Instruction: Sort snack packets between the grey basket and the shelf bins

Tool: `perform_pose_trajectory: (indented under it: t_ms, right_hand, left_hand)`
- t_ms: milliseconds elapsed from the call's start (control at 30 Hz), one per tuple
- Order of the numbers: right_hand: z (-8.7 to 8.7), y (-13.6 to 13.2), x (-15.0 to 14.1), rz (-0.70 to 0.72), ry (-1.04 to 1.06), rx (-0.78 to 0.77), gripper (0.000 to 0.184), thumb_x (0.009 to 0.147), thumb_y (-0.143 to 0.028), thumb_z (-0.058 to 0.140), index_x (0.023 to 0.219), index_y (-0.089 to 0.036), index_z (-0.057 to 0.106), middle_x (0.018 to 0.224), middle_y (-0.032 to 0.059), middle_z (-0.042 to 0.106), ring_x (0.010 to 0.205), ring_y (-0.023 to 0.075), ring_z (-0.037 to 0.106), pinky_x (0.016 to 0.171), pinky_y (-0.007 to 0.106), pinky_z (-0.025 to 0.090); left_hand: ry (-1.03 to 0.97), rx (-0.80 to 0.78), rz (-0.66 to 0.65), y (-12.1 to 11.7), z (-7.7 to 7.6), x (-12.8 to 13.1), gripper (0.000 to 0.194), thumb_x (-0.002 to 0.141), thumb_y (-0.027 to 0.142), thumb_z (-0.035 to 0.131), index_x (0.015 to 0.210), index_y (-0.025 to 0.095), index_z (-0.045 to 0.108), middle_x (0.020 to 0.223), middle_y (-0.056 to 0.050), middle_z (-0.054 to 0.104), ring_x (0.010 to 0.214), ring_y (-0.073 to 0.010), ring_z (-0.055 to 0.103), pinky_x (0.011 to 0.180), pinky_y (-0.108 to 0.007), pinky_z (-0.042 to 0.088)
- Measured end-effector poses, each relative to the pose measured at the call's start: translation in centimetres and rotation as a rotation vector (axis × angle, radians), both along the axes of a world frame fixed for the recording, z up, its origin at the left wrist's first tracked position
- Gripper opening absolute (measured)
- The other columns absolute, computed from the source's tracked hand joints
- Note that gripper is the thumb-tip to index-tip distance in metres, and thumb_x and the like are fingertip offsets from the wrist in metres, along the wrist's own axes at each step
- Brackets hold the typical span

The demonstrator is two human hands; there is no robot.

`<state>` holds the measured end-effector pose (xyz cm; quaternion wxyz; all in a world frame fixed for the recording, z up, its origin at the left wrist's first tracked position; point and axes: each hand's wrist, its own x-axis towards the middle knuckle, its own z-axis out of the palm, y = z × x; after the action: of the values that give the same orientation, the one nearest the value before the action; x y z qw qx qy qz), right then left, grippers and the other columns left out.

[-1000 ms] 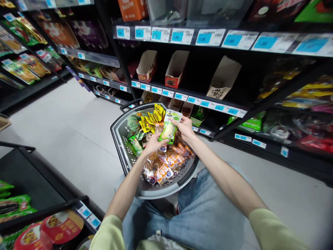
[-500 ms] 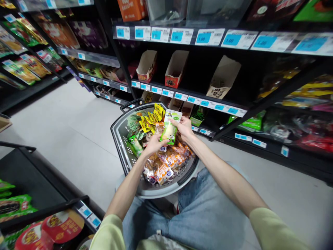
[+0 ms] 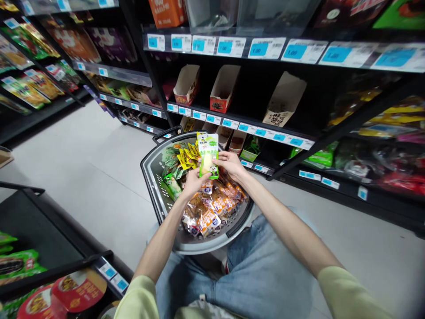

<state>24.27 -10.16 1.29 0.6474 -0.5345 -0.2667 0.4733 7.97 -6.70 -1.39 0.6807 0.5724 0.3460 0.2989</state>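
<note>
Both hands hold a small green-and-white snack packet [image 3: 209,153] upright above the basket, its printed front toward me. My left hand [image 3: 193,182] pinches its lower left corner. At its right edge, my right hand [image 3: 231,165] grips with thumb in front and fingers behind. Below sits a grey shopping basket [image 3: 203,248] with a black rim, between my knees. Inside are orange-and-white packets [image 3: 209,220] in clear wrap, yellow packets [image 3: 187,158] and green packets [image 3: 172,184]. Part of the contents is hidden by my hands and the held packet.
Ahead stands a black shelf with price tags [image 3: 265,133] and open cardboard boxes [image 3: 226,88]. A green box [image 3: 251,148] is on the lowest shelf. At the lower left, a display rack holds red lidded tubs [image 3: 79,290]. Pale floor tiles [image 3: 99,150] lie left of the basket.
The green-and-white packet has moved left and been turned from tilted to nearly upright. My right hand has shifted from its upper part down to its right edge.
</note>
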Motion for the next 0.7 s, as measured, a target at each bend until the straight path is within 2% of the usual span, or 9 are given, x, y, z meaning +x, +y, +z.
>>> perform_pose_trajectory:
  t_ms: [233,333,433,600,700]
  right_hand:
    - [0.2,0.1,-0.1,-0.069,-0.025,-0.065,0.048,0.031,-0.025,0.092,0.069,-0.016,0.063,0.060,-0.0043,0.064,0.057,0.0111,0.058,0.060,0.025,0.049]
    - [0.3,0.1,-0.1,-0.073,-0.039,-0.092,0.048,0.031,-0.024,0.092,0.068,-0.015,0.062,0.059,-0.0043,0.063,0.056,0.0105,0.057,0.060,0.025,0.048]
    - [0.2,0.1,-0.2,-0.059,-0.068,-0.111,0.046,0.035,-0.023,0.091,0.071,-0.015,0.063,0.061,-0.0036,0.063,0.057,0.0110,0.058,0.060,0.026,0.048]
    - [-0.7,0.0,-0.9,0.004,-0.119,-0.134,0.041,0.043,-0.019,0.088,0.076,-0.015,0.065,0.062,-0.0022,0.066,0.059,0.0130,0.060,0.061,0.027,0.050]
    - [-1.2,-0.1,-1.3,0.054,-0.142,-0.144,0.034,0.050,-0.018,0.083,0.080,-0.015,0.066,0.070,0.0010,0.070,0.064,0.0153,0.064,0.064,0.029,0.052]
  left_hand:
    - [-0.011,0.026,-0.016,-0.1,-0.3,0.0,0.044,0.063,0.045,0.083,0.089,0.011,0.070,0.075,-0.004,0.072,0.064,-0.0166,0.067,0.066,-0.032,0.058]
    - [-0.012,0.051,-0.042,0.0,-0.4,-0.1,0.043,0.065,0.043,0.082,0.092,0.011,0.071,0.077,-0.004,0.073,0.064,-0.0166,0.066,0.067,-0.032,0.057]
    - [0.011,0.145,-0.039,0.2,-0.6,0.0,0.040,0.069,0.041,0.080,0.095,0.012,0.072,0.081,-0.005,0.073,0.069,-0.0173,0.066,0.070,-0.030,0.055]
    - [-0.071,0.182,0.115,0.7,-0.6,0.0,0.039,0.079,0.043,0.071,0.105,0.014,0.070,0.105,-0.009,0.074,0.093,-0.0221,0.069,0.086,-0.033,0.053]
    - [-0.121,0.158,0.221,1.0,-0.5,0.0,0.041,0.078,0.043,0.072,0.107,0.015,0.070,0.111,-0.010,0.073,0.101,-0.0244,0.067,0.094,-0.037,0.051]
